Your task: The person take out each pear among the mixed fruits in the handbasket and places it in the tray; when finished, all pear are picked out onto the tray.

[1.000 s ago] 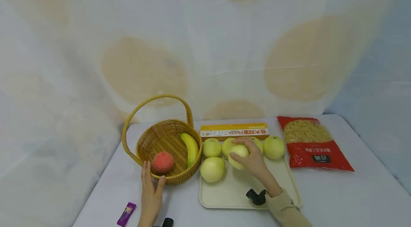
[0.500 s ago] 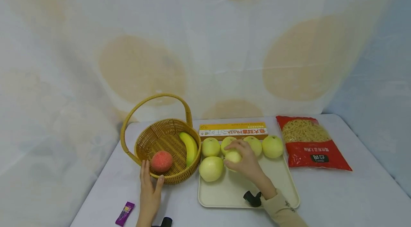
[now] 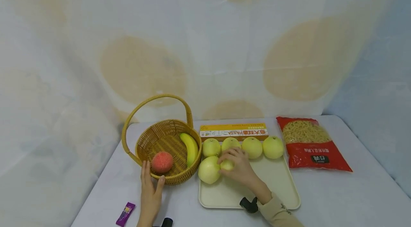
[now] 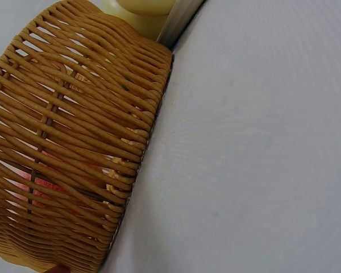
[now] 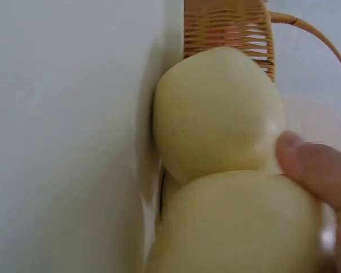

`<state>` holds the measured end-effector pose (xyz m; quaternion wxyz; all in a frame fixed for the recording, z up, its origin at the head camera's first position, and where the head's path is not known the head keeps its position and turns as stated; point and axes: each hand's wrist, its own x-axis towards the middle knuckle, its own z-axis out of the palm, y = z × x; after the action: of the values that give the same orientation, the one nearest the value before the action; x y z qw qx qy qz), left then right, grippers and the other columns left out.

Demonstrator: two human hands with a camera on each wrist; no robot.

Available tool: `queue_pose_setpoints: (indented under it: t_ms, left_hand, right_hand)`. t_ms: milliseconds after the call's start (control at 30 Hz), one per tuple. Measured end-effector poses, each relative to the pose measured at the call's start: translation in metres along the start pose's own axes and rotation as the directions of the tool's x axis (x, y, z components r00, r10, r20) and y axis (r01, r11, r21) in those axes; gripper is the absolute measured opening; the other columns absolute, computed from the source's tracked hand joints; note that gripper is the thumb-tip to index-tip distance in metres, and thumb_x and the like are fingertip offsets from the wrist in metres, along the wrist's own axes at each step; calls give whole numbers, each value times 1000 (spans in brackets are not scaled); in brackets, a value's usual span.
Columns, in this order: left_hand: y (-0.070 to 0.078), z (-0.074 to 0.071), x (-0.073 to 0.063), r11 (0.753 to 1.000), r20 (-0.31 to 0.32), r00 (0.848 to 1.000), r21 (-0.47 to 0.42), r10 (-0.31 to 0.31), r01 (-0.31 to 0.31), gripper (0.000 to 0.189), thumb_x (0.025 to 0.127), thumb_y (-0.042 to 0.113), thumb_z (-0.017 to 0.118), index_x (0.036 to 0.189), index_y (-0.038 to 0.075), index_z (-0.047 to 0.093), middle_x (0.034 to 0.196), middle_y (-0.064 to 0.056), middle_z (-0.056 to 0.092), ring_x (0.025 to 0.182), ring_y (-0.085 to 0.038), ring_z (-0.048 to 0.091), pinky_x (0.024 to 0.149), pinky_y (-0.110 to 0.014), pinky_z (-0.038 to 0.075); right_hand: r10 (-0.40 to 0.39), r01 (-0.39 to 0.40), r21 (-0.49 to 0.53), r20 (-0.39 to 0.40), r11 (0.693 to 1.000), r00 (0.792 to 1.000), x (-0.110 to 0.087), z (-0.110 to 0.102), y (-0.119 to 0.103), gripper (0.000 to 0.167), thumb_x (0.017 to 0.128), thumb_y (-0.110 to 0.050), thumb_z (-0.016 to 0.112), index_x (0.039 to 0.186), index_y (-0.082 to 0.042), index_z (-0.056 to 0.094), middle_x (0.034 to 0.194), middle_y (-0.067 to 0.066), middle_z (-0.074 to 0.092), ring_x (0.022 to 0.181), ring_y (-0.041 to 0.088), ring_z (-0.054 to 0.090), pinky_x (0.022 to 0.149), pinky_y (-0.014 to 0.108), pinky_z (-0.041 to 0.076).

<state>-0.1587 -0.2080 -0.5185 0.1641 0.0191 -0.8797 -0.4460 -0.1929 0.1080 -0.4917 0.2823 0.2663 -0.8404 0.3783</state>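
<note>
My right hand (image 3: 239, 168) holds a round pale yellow-green fruit (image 3: 227, 165) low over the cream tray (image 3: 257, 195). In the right wrist view this held fruit (image 5: 238, 227) presses against, or sits just in front of, a similar fruit (image 5: 216, 108), and my thumb (image 5: 312, 162) lies along its side. That neighbouring fruit (image 3: 209, 170) rests at the tray's left side. My left hand (image 3: 151, 196) has its fingers extended against the near left rim of the wicker basket (image 3: 173, 180). Inside the basket lie a red-pink round fruit (image 3: 162, 162) and a yellow banana (image 3: 190, 149).
Several pale green fruits (image 3: 252, 147) form a row along the tray's back. Behind them lies a pasta box (image 3: 233, 131). A red bag of pasta (image 3: 314, 145) is to the right of the tray. A small purple packet (image 3: 125, 214) lies at the front left.
My right hand has moved left and down with the held fruit, from near the back row to beside the front-left fruit. My left hand stays at the basket.
</note>
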Motion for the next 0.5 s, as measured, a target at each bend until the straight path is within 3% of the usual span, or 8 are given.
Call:
queue_pose_setpoints:
  t_ms: [167,367,433,500]
  left_hand:
    - [0,4,1,1000,5,1000,-8,-3,3,76,98,24,57,157,12,10,164,-13,4,148,-43,9,110,-71,19]
    - [7,10,2,998,-64,996,44,57,-54,70,96,24,60,153,8,24,162,-16,13,145,-49,10,108,-74,16]
    - [13,12,2,992,-117,988,89,103,-93,65,94,22,62,151,10,32,161,-17,17,143,-50,9,106,-76,15]
    - [21,14,2,978,-180,967,133,182,-159,62,92,19,65,147,10,39,158,-19,22,142,-51,7,105,-77,14]
  right_hand:
    - [-30,31,-37,33,999,999,-2,-2,2,37,55,-11,92,82,-22,69,89,-5,68,97,19,56,90,50,32]
    - [-10,18,-85,94,996,996,-4,-7,4,58,52,-12,92,105,-19,68,110,3,68,110,26,57,91,47,34]
    - [24,-10,-103,129,995,991,-5,-9,4,66,52,-14,92,113,-18,65,119,6,66,117,29,54,92,49,34]
    - [67,-46,-120,177,992,982,-6,-11,5,75,52,-17,93,121,-18,62,127,8,61,125,33,48,96,54,34]
